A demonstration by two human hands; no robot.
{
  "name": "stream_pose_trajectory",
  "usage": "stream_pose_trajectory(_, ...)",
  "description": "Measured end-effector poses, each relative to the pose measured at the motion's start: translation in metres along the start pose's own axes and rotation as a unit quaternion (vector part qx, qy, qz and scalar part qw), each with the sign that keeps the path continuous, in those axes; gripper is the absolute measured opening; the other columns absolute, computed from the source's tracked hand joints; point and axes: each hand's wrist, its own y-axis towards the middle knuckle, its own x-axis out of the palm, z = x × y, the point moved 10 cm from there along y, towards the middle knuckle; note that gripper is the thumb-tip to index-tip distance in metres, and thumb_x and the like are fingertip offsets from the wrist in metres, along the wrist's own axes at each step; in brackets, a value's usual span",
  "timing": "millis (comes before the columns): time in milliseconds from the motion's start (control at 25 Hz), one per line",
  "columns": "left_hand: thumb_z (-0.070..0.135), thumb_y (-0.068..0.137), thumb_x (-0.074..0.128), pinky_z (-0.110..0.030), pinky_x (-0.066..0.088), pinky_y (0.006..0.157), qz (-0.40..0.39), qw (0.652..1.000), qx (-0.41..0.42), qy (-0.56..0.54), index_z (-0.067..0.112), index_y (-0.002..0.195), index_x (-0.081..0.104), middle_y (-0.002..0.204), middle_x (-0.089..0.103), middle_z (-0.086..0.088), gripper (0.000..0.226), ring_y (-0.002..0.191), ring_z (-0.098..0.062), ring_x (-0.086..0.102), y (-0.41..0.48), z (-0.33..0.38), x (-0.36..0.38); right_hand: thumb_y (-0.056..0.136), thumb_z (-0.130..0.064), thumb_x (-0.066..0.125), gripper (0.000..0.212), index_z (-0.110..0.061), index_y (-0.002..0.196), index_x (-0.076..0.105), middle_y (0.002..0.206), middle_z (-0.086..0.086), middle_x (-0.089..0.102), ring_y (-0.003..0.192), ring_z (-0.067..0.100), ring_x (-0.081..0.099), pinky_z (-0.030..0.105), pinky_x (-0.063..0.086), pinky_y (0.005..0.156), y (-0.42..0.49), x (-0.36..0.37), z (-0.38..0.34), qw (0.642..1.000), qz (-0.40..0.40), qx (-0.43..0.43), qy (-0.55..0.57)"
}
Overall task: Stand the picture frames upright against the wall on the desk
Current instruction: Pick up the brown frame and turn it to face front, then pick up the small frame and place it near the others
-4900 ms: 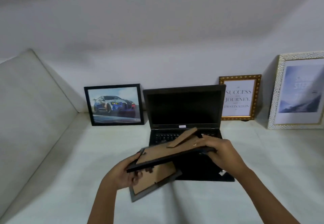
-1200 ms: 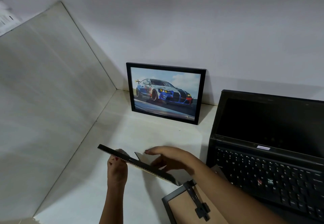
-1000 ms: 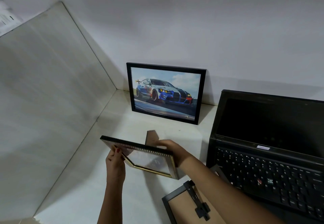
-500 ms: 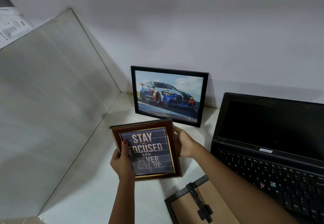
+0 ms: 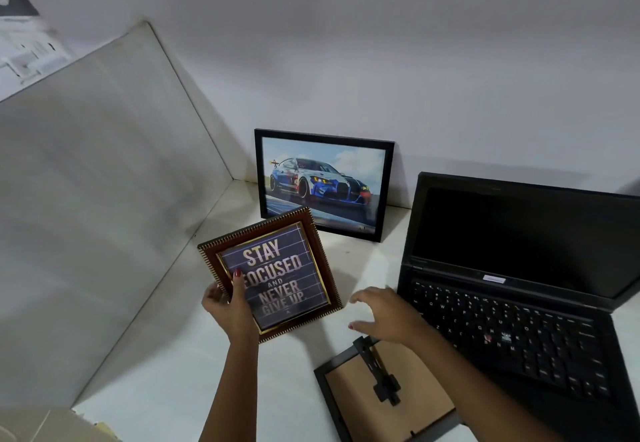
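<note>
The left hand (image 5: pixel 232 310) grips the lower left edge of the brown frame (image 5: pixel 271 272), thumb on its glass, fingers behind. The frame sits left of the laptop (image 5: pixel 519 285), face toward the camera, long axis roughly upright and tilted (text reads "STAY FOCUSED AND NEVER GIVE UP"). The right hand (image 5: pixel 384 315) hovers apart from it, just left of the laptop, fingers spread and holding nothing. The car frame (image 5: pixel 323 183) leans upright on the wall (image 5: pixel 381 60) behind. A black frame (image 5: pixel 384 389) lies face down in front of the laptop's left corner.

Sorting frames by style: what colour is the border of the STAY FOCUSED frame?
Dark reddish-brown with a gold inner rim and beaded edge, on the STAY FOCUSED frame; head view.
</note>
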Motion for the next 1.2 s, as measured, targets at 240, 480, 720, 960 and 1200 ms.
stream_pose_trajectory(240, 0.026, 0.082, 0.063, -0.048, 0.045, 0.1, -0.023, 0.999, -0.002, 0.035, 0.02, 0.138, 0.021, 0.147, 0.028, -0.01, 0.071, 0.13, -0.029, 0.041, -0.022, -0.013, -0.016, 0.072, -0.043, 0.067, 0.052, -0.014, 0.114, 0.055, 0.111, 0.008, 0.06, 0.111, 0.023, 0.05, 0.045, 0.009, 0.117, -0.035, 0.025, 0.019, 0.979, -0.084, 0.009, -0.186)
stream_pose_trajectory(480, 0.017, 0.082, 0.064, -0.042, 0.041, 0.097, -0.065, 0.993, 0.003, 0.103, 0.008, 0.129, 0.038, 0.125, 0.05, -0.011, 0.055, 0.118, -0.029, 0.05, -0.086, -0.029, -0.029, 0.075, -0.023, 0.064, 0.017, -0.02, 0.092, 0.065, 0.081, -0.007, 0.055, 0.081, 0.015, 0.054, 0.034, 0.04, 0.088, -0.081, -0.027, -0.006, 0.992, 0.042, -0.039, -0.112)
stream_pose_trajectory(720, 0.029, 0.094, 0.04, -0.037, 0.048, 0.086, -0.51, 0.822, -0.131, 0.215, 0.018, 0.108, 0.055, 0.111, 0.06, -0.008, 0.023, 0.102, -0.023, 0.058, -0.229, -0.08, 0.073, 0.082, -0.015, 0.06, 0.025, -0.022, 0.106, 0.064, 0.099, 0.0, 0.069, 0.092, 0.012, 0.06, 0.034, 0.049, 0.088, -0.176, -0.089, 0.07, 0.98, 0.167, 0.062, 0.086)
stream_pose_trajectory(960, 0.024, 0.091, 0.049, -0.037, 0.046, 0.092, -0.551, 0.789, -0.101, 0.252, 0.021, 0.088, 0.066, 0.097, 0.066, -0.002, 0.018, 0.102, -0.023, 0.06, -0.329, -0.084, 0.146, 0.088, -0.021, 0.052, 0.028, -0.021, 0.115, 0.058, 0.12, 0.005, 0.061, 0.108, 0.025, 0.055, 0.031, 0.042, 0.092, -0.271, -0.136, 0.153, 0.947, 0.257, 0.182, 0.056)
stream_pose_trajectory(1200, 0.025, 0.094, 0.044, -0.024, 0.047, 0.075, -0.606, 0.726, -0.079, 0.317, 0.016, 0.093, 0.065, 0.094, 0.065, 0.0, 0.023, 0.091, -0.016, 0.059, -0.442, -0.108, 0.207, 0.089, -0.026, 0.049, 0.035, -0.027, 0.125, 0.05, 0.149, 0.002, 0.031, 0.136, 0.022, 0.028, 0.055, 0.007, 0.113, -0.375, -0.145, 0.225, 0.915, 0.293, 0.277, 0.005)
